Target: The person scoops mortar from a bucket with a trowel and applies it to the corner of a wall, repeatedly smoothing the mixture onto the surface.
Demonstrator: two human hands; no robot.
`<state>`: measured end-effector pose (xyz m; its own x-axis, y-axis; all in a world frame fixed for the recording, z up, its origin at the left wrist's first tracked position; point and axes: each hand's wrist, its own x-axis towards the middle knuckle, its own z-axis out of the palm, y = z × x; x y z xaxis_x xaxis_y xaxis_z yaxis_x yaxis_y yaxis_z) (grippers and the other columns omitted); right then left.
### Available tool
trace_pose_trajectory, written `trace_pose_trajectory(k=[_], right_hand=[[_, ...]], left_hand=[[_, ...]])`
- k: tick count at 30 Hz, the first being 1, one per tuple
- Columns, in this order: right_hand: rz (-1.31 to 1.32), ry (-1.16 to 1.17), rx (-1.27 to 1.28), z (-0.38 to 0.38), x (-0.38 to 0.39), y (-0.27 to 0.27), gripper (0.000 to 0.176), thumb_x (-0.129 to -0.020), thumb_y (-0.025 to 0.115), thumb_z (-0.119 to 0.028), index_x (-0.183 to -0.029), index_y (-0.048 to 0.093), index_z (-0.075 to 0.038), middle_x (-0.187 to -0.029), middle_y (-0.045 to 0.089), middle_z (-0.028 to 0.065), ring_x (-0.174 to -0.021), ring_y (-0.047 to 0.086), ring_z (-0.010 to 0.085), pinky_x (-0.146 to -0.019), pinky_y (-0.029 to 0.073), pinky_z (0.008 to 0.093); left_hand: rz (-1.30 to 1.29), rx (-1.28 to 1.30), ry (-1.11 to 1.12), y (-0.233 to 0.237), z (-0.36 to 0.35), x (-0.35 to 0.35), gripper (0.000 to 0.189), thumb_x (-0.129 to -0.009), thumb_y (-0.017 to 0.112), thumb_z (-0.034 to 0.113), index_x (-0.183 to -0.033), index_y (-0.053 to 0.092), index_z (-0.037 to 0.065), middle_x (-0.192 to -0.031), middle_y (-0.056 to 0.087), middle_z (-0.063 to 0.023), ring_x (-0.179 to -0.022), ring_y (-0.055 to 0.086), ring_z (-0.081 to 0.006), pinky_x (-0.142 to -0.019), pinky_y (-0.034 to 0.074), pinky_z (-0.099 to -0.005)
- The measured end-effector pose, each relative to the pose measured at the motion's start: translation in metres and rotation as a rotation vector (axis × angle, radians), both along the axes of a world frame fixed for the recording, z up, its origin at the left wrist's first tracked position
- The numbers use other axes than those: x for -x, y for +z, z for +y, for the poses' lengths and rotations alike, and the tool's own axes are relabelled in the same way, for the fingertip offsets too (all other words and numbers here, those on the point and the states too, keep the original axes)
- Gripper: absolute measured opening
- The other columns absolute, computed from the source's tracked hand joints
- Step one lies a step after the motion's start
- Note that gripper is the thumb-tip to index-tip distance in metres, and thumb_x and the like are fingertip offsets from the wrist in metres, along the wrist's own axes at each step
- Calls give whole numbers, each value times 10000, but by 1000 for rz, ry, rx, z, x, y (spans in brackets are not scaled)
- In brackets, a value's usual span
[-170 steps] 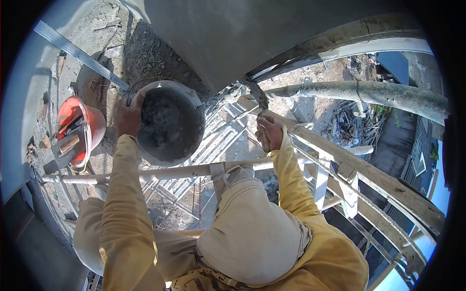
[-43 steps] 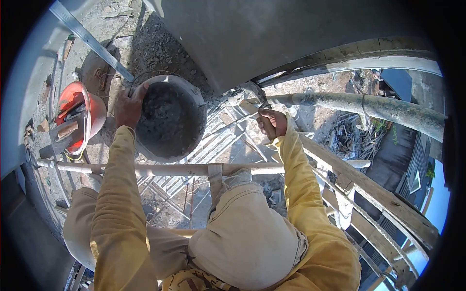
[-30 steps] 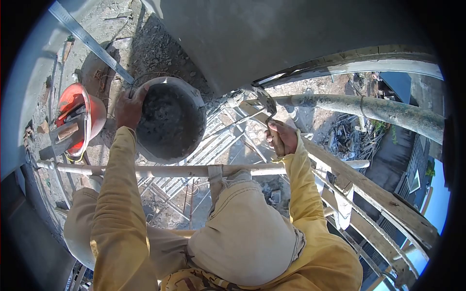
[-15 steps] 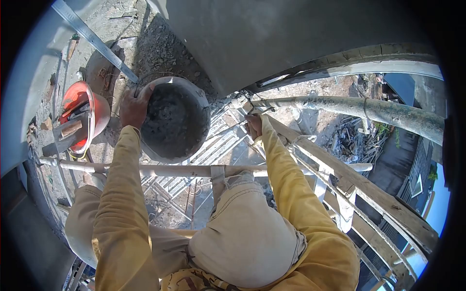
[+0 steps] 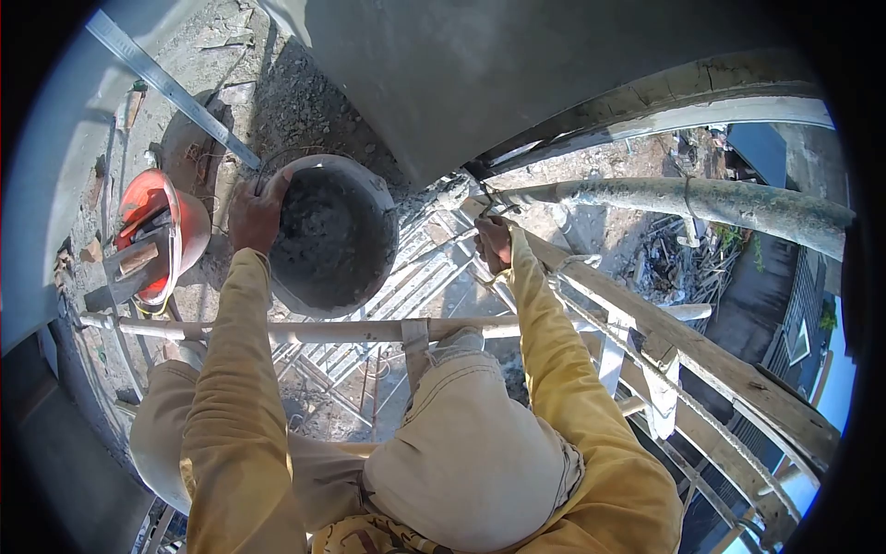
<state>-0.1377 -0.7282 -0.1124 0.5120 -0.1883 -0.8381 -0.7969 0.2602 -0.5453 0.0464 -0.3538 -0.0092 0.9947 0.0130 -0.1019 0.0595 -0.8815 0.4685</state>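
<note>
A round bucket (image 5: 383, 226) of wet grey mortar (image 5: 328, 231) stands in front of me. My left hand (image 5: 254, 214) grips its left rim, thumb over the edge and fingers outside. To the right, my right hand (image 5: 494, 242) is closed at the near end of a rough wooden rail (image 5: 637, 314), close to where a round pole (image 5: 701, 201) meets it. Part of that grip is hidden. An orange bucket (image 5: 194, 231) stands left of my left hand, with tools and a mortar-smeared board (image 5: 138, 272) in it.
A long metal straightedge (image 5: 171, 81) leans down toward the mortar bucket. A horizontal pole (image 5: 369, 330) crosses before my knees. Slatted metal planking (image 5: 415, 277) lies beyond it. A grey plastered wall (image 5: 517, 74) rises ahead; rope (image 5: 683, 392) runs along the right side.
The view has shifted slightly. My right hand has turned a little, showing more of its curled fingers. My left hand stays on the bucket rim, and the mortar bucket stands as before.
</note>
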Motion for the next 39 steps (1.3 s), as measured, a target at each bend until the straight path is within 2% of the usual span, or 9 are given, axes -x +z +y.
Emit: trace_pose_trajectory(k=[9, 20, 26, 30, 33, 34, 36, 37, 39], right_hand=[[-85, -62, -50, 5, 4, 80, 247, -883, 565, -254, -989, 507, -40, -759, 542, 55, -582, 508, 134, -507, 435, 288], [-98, -231, -341, -10, 35, 106, 220, -875, 608, -259, -965, 502, -89, -721, 543, 56, -539, 517, 136, -458, 437, 270], [-109, -186, -13, 12, 72, 133, 226, -898, 569, -260, -992, 528, -59, -723, 556, 48, -549, 528, 117, -459, 435, 257], [-67, -40, 111, 8, 87, 145, 372, -861, 604, -215, -1143, 509, 8, -742, 564, 53, -560, 519, 112, -463, 418, 254], [31, 336, 242, 18, 83, 153, 518, -833, 638, -256, -1249, 463, -1, -802, 599, 81, -617, 564, 154, -549, 465, 285], [25, 349, 216, 29, 78, 152, 518, -833, 638, -256, -1249, 463, -1, -802, 599, 81, -617, 564, 154, -549, 465, 285], [-142, 692, 419, 51, 68, 155, 472, -835, 628, -228, -1241, 476, -41, -832, 614, 89, -718, 593, 166, -649, 490, 313], [-224, 762, 423, 62, 61, 149, 467, -835, 627, -254, -1244, 479, -86, -890, 632, 120, -812, 619, 223, -753, 488, 349], [-310, 955, 514, 85, 40, 133, 447, -834, 611, -256, -1235, 476, -114, -949, 624, 184, -840, 631, 313, -768, 497, 398]], left_hand=[[10, 11, 7, 3, 0, -2, 628, -789, 590, 598, -882, 634, -21, -938, 584, -252, -927, 557, -424, -812, 415, -462], [5, 31, 11, -2, 10, -6, 626, -797, 590, 588, -934, 621, -22, -940, 586, -256, -929, 557, -428, -812, 420, -455], [47, 41, 13, 1, 12, -9, 628, -797, 601, 579, -951, 614, -29, -937, 584, -247, -911, 565, -419, -792, 425, -440], [30, 48, 23, 5, 10, -6, 632, -798, 599, 582, -938, 607, -34, -954, 586, -238, -915, 567, -410, -793, 427, -433], [101, 37, 49, 12, 9, -5, 644, -791, 593, 602, -939, 611, -24, -974, 589, -240, -940, 567, -410, -804, 427, -436], [60, 34, 48, 12, 8, -3, 630, -781, 595, 612, -903, 624, -5, -954, 591, -236, -936, 568, -407, -804, 427, -451], [30, 45, 54, 16, 4, 0, 621, -772, 596, 624, -868, 639, 12, -935, 595, -226, -934, 571, -399, -809, 429, -463], [41, 62, 60, 18, 2, 0, 623, -771, 595, 624, -869, 641, 11, -937, 596, -221, -936, 574, -394, -814, 432, -461], [76, 52, 54, 14, 4, 0, 623, -772, 594, 624, -873, 641, 11, -950, 598, -217, -945, 573, -392, -820, 433, -461]])
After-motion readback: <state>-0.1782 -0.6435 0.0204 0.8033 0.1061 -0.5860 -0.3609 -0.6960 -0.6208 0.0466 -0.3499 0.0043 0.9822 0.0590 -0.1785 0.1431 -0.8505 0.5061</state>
